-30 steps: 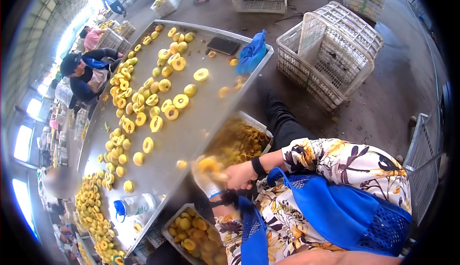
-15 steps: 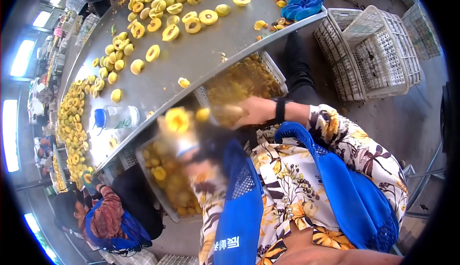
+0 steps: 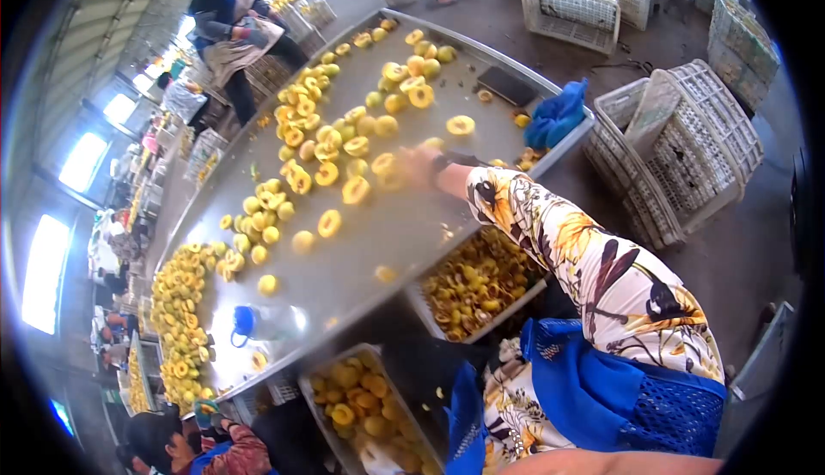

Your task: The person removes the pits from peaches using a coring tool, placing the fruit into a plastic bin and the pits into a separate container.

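Note:
My right hand (image 3: 418, 167), with a dark band at its wrist, stretches over the metal table (image 3: 344, 247). Motion smears its fingers, which overlap a yellow peach half (image 3: 384, 164) at the edge of a spread of halved fruit. Beside and below that hand lie more halves, including one cut peach (image 3: 356, 190) and another peach half (image 3: 329, 223). Whether the fingers grip any fruit, I cannot tell. My left hand does not show. Under the table edge stand a crate of small yellow scraps (image 3: 427, 307) and a crate of peach pieces (image 3: 320, 419).
A blue-capped bottle (image 3: 244, 324) lies near a big fruit heap (image 3: 180, 316). A blue cloth (image 3: 556, 116) and a dark flat object (image 3: 507, 86) rest at the far right corner. White crates (image 3: 687, 136) stand right. One person (image 3: 232, 28) stands across the table; another person (image 3: 202, 449) sits lower left.
My right hand has gone from above the scrap crate out over the table to the fruit. My left hand, earlier by a yellow peach half, has left the view. The camera view has shifted.

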The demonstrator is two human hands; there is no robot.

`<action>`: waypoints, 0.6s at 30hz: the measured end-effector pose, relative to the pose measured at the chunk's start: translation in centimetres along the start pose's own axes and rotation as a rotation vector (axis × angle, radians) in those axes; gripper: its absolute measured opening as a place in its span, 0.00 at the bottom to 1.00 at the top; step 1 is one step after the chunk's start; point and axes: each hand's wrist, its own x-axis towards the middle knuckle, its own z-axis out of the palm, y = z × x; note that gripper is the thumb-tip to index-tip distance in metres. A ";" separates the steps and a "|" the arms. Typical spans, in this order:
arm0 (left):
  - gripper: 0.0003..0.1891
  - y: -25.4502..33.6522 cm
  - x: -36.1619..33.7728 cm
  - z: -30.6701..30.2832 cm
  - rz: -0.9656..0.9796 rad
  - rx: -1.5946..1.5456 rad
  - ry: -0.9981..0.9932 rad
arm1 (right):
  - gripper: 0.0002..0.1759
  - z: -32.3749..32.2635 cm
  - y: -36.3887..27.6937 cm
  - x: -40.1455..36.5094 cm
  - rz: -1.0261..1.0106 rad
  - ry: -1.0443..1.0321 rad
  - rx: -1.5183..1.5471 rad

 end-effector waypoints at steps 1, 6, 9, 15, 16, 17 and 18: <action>0.28 0.0 -0.5 -0.3 0.014 0.029 0.009 | 0.38 -1.4 0.0 0.1 0.008 -0.076 0.076; 0.26 -1.1 1.2 0.6 -0.039 -0.140 -0.030 | 0.23 -8.4 -1.1 -0.9 -0.083 -0.347 0.007; 0.24 1.1 2.6 1.6 0.115 -0.237 -0.008 | 0.14 -5.1 -0.5 -0.8 -0.094 -0.100 0.042; 0.20 20.5 0.2 0.1 0.329 -0.668 -0.175 | 0.28 -1.6 -1.0 -2.5 0.084 -0.040 0.485; 0.20 21.5 1.5 3.3 0.292 -0.830 -0.244 | 0.33 -4.3 -2.0 -4.6 0.102 0.037 0.640; 0.19 25.1 0.6 4.1 0.222 -1.028 -0.380 | 0.36 -6.9 -3.1 -6.0 0.067 0.036 0.699; 0.19 27.3 0.4 5.7 0.193 -1.049 -0.474 | 0.39 -9.1 -4.5 -7.6 0.028 0.021 0.766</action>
